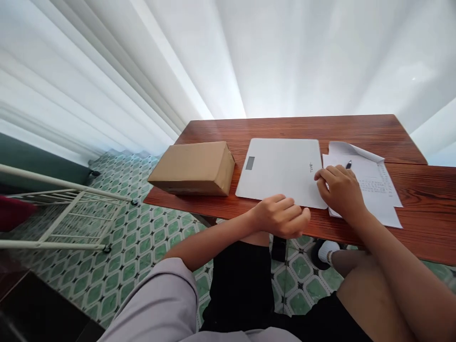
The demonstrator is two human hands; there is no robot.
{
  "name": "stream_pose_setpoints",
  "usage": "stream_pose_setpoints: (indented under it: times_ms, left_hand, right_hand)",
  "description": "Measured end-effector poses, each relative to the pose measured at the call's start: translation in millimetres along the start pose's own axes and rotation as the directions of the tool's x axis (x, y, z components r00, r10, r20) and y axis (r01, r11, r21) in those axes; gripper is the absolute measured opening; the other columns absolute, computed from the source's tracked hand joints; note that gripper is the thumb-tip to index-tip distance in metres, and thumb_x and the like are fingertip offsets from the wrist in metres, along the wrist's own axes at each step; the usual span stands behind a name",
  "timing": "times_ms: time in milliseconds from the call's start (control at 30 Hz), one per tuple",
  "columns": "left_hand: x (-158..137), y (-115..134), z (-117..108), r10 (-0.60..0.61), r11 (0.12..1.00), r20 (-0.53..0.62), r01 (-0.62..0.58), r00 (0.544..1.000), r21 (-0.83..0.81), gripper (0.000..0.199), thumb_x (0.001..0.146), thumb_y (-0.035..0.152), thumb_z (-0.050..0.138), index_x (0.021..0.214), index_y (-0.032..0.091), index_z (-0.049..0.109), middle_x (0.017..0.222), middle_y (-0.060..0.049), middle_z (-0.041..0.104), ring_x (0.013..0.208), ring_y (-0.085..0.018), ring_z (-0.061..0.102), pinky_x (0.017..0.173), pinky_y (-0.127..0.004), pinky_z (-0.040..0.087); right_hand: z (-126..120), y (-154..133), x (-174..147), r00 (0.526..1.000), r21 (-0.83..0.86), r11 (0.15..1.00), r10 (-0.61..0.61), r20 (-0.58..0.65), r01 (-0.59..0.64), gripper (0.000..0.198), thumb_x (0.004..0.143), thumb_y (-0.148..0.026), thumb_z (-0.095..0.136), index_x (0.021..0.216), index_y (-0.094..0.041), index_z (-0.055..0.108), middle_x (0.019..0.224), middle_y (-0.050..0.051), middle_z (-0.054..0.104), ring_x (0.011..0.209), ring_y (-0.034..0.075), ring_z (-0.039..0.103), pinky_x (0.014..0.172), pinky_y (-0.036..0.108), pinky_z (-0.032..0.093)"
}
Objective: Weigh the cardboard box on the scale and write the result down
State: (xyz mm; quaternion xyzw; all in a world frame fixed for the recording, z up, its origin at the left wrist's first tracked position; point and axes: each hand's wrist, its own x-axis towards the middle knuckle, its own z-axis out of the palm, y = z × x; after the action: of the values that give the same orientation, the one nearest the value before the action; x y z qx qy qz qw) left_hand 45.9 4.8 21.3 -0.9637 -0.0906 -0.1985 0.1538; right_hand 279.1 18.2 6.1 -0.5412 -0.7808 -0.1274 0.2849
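R hand (340, 190) curled on paper sheets (377, 190) w/ pen (348, 165), fingertips touching white scale (281, 171) edge. L hand (283, 216) loosely curled at desk (420, 199) front edge by scale, holding nothing. Cardboard box (194, 167) sits left of scale, not yet on it; sheet partly filled w/ writing.

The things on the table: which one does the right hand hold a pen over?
The sheet of paper with writing, right of the white scale; the right hand holds the pen there. The cardboard box lies far left.
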Motion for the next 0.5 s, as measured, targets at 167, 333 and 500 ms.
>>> stream_pose_setpoints:
  times_ms: [167, 333, 500]
  left_hand:
    - [-66.5, -3.0, -13.0, -0.273, 0.941, -0.156, 0.298, 0.949, 0.160, 0.027, 0.091, 0.032, 0.040, 0.068, 0.024, 0.052, 0.053, 0.003, 0.045, 0.051, -0.014, 0.043, 0.052, -0.034, 0.027]
    - [-117.5, 5.2, -29.8, -0.523, 0.795, -0.244, 0.570, 0.817, 0.207, 0.029, 0.090, 0.024, 0.037, 0.064, 0.023, 0.049, 0.053, 0.001, 0.048, 0.051, -0.016, 0.044, 0.053, -0.035, 0.027]
    - [-146.3, 16.5, -33.0, -0.690, 0.638, -0.280, 0.743, 0.668, 0.200, 0.028, 0.091, 0.017, 0.039, 0.066, 0.022, 0.050, 0.055, 0.000, 0.052, 0.055, -0.016, 0.048, 0.055, -0.032, 0.031]
  right_hand:
    - [-9.7, -35.5, -6.5, 0.984, 0.067, 0.985, -0.166, 0.069, 0.161, 0.017, 0.093, -0.013, 0.045, 0.083, -0.022, 0.057, 0.074, 0.003, 0.061, 0.075, 0.022, 0.051, 0.072, 0.037, 0.037]
    - [-13.4, -63.0, -17.2, 0.953, 0.112, 0.954, -0.290, 0.093, 0.279, 0.019, 0.094, -0.013, 0.044, 0.085, -0.021, 0.058, 0.072, 0.002, 0.062, 0.067, 0.018, 0.054, 0.061, 0.035, 0.036]
    - [-4.7, -75.4, -26.6, 0.898, 0.088, 0.900, -0.433, 0.076, 0.426, 0.021, 0.093, -0.012, 0.046, 0.080, -0.023, 0.057, 0.065, -0.001, 0.061, 0.054, 0.014, 0.053, 0.054, 0.033, 0.033]
